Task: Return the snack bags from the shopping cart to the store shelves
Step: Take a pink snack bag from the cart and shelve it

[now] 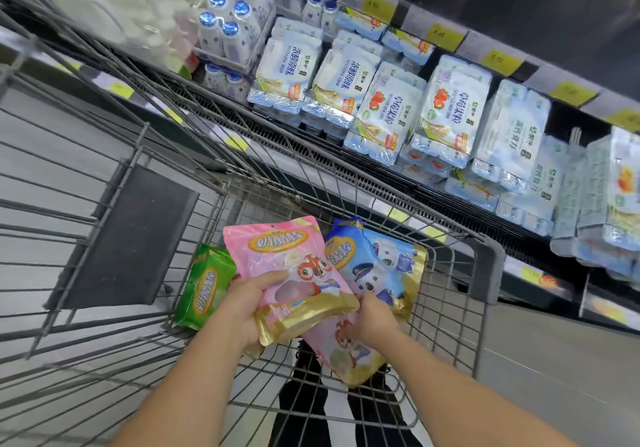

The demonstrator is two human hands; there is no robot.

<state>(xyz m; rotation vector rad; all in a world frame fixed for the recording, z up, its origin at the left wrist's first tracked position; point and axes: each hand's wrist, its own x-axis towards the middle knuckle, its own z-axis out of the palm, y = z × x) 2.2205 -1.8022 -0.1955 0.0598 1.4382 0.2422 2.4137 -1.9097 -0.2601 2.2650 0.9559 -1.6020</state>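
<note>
Inside the wire shopping cart (450,273) lie several snack bags. My left hand (247,303) grips a pink bag with a gold bottom (287,259) by its lower left edge, thumb on its front, and holds it above the others. My right hand (372,320) reaches under that bag and rests on a second pink bag (346,353) lying on the cart floor; its fingers are hidden. A blue bag with a cartoon dog (384,263) leans behind, and a green bag (204,284) stands at the left.
A chilled shelf (381,166) runs along the right of the cart, stacked with yoghurt multipacks (446,111) and small bottles (225,27). Yellow price tags (445,36) line the shelf edges. The cart's dark child-seat flap (135,235) stands at the left. Grey floor (554,360) lies beyond.
</note>
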